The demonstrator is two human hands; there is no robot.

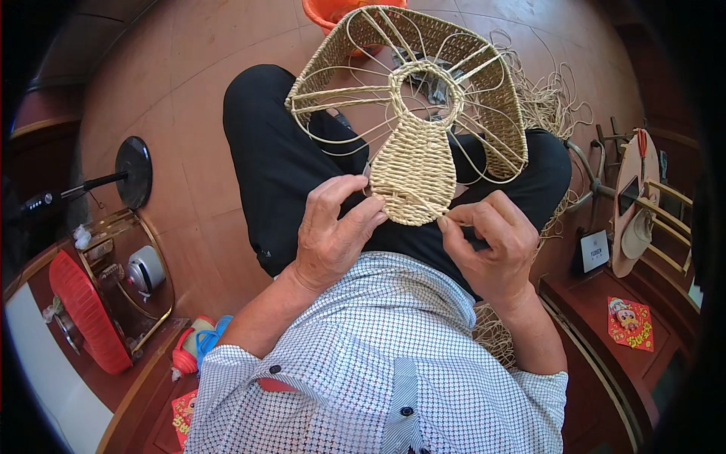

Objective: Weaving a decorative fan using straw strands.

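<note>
shirt [340,340], hands [329,236] [495,240] at edges of wickerwork [414,166]

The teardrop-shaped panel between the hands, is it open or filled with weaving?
Filled: rows of pale cord cover the panel; the thin loops beside it are open.

The basket [499,89] covers part of the orange bucket [324,10] on the floor [178,76], which the view's upper edge crops. What the right hand [495,240] meets at the panel's [414,170] lower right edge is too small to tell. The left hand [330,233] hides some of its own fingers. Grey stuff [434,91] seen through the ring [394,93] cannot be identified
</note>
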